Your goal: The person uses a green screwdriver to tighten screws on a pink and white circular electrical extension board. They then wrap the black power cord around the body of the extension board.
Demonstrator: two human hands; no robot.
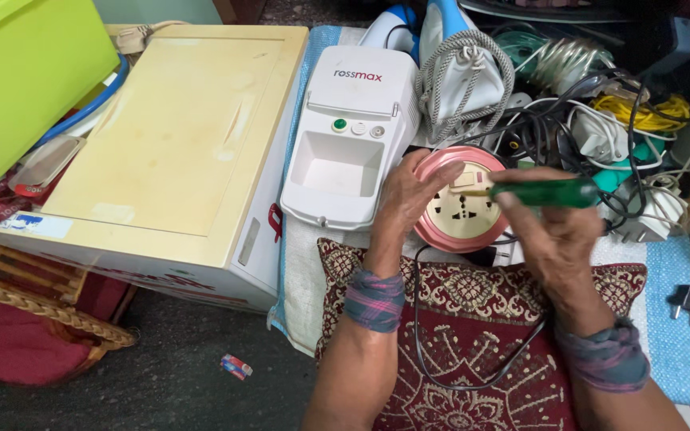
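Left hand [418, 191] cupped around the left rim of the round pink socket box [461, 201], steadying it at the far edge of the patterned red cushion [473, 335]. Right hand [549, 231] closed on a green-handled screwdriver [549, 192], tip laid at the box's cream face near the switch. Faceplate still seated, nothing lifted off yet. Crowded all round: white medical device [353, 136] touching on the left, tangled cables [600, 120] just behind and right. Open room only toward the body, over the cushion.
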